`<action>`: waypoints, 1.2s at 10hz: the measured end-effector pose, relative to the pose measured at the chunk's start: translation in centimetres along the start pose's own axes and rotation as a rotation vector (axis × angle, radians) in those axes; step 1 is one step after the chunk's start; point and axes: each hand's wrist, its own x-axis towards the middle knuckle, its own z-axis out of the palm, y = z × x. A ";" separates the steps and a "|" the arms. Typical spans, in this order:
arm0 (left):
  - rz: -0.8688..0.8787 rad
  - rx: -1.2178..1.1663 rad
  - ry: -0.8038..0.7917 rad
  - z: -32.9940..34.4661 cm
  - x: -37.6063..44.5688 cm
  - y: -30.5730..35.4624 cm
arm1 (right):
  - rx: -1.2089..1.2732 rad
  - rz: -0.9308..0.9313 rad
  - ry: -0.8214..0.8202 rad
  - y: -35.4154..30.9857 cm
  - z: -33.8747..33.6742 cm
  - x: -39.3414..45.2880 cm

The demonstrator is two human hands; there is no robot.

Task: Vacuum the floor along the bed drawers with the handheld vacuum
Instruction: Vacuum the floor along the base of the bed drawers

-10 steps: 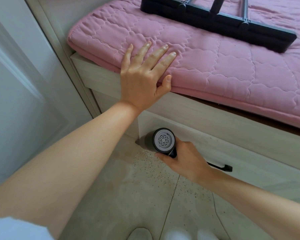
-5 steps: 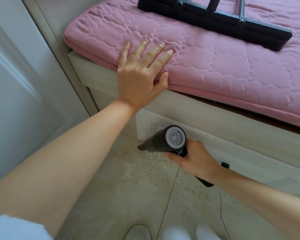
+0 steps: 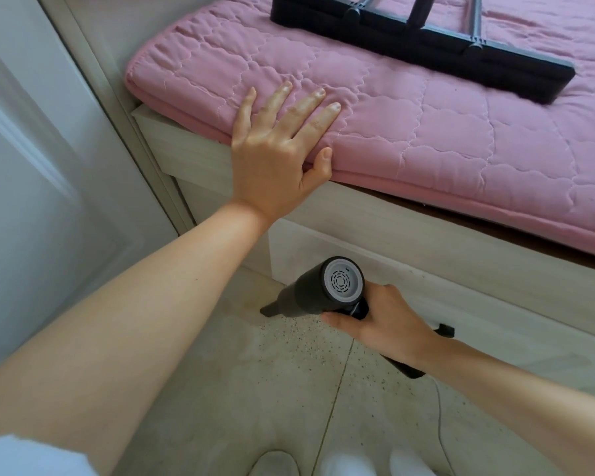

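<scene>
Obs. Handheld vacuum (image 3: 318, 293): one unit, dark barrel, pale vented end cap facing me, nozzle tip touching the floor (image 3: 220, 389) at the foot of the bed drawers (image 3: 495, 321). From frame centre it sits at about 5 o'clock.

Grip state. My right hand (image 3: 385, 324) has its fingers curled round the vacuum's handle below the barrel; the handle's lower end shows past the wrist at 4 o'clock. My left hand (image 3: 279, 149) lies flat, fingers spread, on the edge of the pink quilted mattress (image 3: 426, 132), holding nothing, thumb hooked over the edge.

Handling, my judgement. Rigid plastic body, light enough for one hand. Smooth shell, so hold by the handle, not the barrel. The narrow nozzle looks like the weak point if jammed against the drawer face. A thin cord (image 3: 438, 407) trails at 5 o'clock; it could snag.

Count.
- Vacuum: 1
- Hands in view: 2
- Drawer handles (image 3: 445, 329) visible: 1, partly hidden behind my right wrist
- Black flat tool (image 3: 426, 46) on the mattress, 1 o'clock: 1
- Dark specks (image 3: 310, 341) on the floor: too many to count, thickest right of the nozzle.
</scene>
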 end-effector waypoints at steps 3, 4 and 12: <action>-0.003 0.002 -0.014 -0.1 0.0 0.0 | 0.003 -0.013 -0.013 -0.2 -0.1 0.4; -0.002 0.004 -0.014 -0.1 0.0 0.0 | -0.001 -0.021 -0.053 -0.2 -0.2 0.2; -0.012 0.017 -0.035 -0.1 -0.1 0.1 | 0.004 -0.039 -0.114 -0.6 -0.3 -0.4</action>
